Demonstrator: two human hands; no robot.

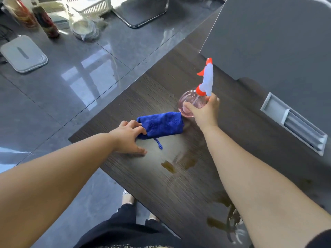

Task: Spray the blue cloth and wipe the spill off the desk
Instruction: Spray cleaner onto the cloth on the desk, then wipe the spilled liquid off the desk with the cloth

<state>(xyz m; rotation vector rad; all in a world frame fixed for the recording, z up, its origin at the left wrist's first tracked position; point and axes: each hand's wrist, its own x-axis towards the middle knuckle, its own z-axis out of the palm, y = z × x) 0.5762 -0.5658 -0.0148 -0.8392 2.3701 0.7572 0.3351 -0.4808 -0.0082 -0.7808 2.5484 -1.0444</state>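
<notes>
Near the desk's (143,97) left edge, blue cloth (161,125) lies lengthwise left-right, left hand (128,138) clutching its left end, right hand (204,111) gripping spray bottle (190,101) at cloth's right end; spill (168,166) sits nearer the person.

An office, by its dark wood desk (188,185) with cable hatch (293,126) and grey partition (277,33) (glossy tiled floor (71,86)).
</notes>
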